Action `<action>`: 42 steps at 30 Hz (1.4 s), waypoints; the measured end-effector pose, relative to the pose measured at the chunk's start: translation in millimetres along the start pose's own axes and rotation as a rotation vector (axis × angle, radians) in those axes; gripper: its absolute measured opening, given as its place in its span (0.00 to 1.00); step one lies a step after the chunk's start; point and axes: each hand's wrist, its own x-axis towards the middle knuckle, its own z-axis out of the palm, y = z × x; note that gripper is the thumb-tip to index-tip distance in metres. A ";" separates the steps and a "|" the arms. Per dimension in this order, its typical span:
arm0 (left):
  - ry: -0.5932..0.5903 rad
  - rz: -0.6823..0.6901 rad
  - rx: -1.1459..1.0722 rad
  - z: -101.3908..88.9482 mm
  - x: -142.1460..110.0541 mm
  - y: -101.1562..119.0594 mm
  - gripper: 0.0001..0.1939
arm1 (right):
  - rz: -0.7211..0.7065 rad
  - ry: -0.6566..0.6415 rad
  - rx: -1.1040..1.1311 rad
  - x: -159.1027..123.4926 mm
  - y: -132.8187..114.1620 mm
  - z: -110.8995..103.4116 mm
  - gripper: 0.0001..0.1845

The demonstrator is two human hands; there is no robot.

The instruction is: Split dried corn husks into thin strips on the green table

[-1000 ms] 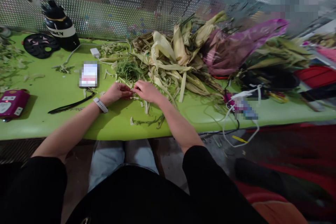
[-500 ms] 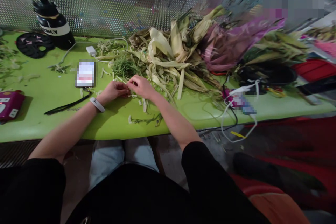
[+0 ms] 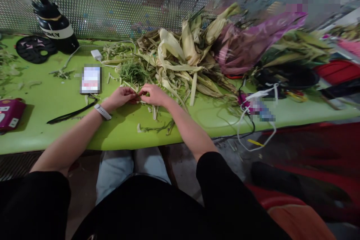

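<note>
My left hand (image 3: pixel 123 96) and my right hand (image 3: pixel 153 95) meet fingertip to fingertip just above the green table (image 3: pixel 118 135). Both are closed in a pinch; whatever sits between the fingers is too small to make out. Right behind them lies a tangled heap of thin green stems (image 3: pixel 133 72). Pale cut scraps (image 3: pixel 154 111) are scattered under and beside my right hand. A loose green sprig (image 3: pixel 157 127) rests nearer the table's front edge.
Dry corn husks (image 3: pixel 185 52) and a purple plastic bag (image 3: pixel 239 52) pile up behind and to the right. Leftward are a phone (image 3: pixel 90 79) with a black strap, a black bottle (image 3: pixel 57 30), a black fan-shaped piece (image 3: pixel 35 49) and a magenta box (image 3: pixel 11 114). White cables (image 3: pixel 255 148) hang off the right edge.
My fingertips have shifted slightly, with my right hand a little lower and farther right. Both hands stay pinched close together at the same spot by the stems.
</note>
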 end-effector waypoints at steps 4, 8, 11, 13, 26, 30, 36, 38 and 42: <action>-0.006 0.022 0.005 0.2 -2.1 1.0 0.07 | 0.002 0.009 0.012 0.8 3.0 2.3 0.11; -0.002 0.021 0.006 -1.4 -0.7 -1.4 0.07 | -0.018 0.035 0.030 2.2 7.4 5.9 0.10; -0.011 0.017 0.005 -3.3 1.7 -4.0 0.07 | -0.046 0.060 0.051 2.7 9.4 7.3 0.09; -0.015 0.025 0.002 -4.0 2.3 -4.6 0.07 | -0.050 0.053 0.091 3.0 10.3 7.6 0.10; -0.072 0.091 0.006 -5.8 -1.0 -1.2 0.12 | 0.015 0.016 0.185 4.7 11.2 11.5 0.10; -0.084 0.099 -0.009 -5.9 -0.8 -2.0 0.14 | 0.007 0.016 0.210 4.1 11.3 11.2 0.10; -0.076 0.077 0.012 -4.3 -1.1 0.4 0.14 | -0.022 0.020 0.215 3.9 10.8 10.0 0.09; -0.072 0.078 0.010 -3.9 -1.2 0.8 0.14 | -0.019 0.008 0.208 4.5 10.3 10.0 0.09; -0.083 0.097 0.025 -3.9 -3.0 1.6 0.14 | -0.002 0.002 0.192 5.8 10.5 10.2 0.05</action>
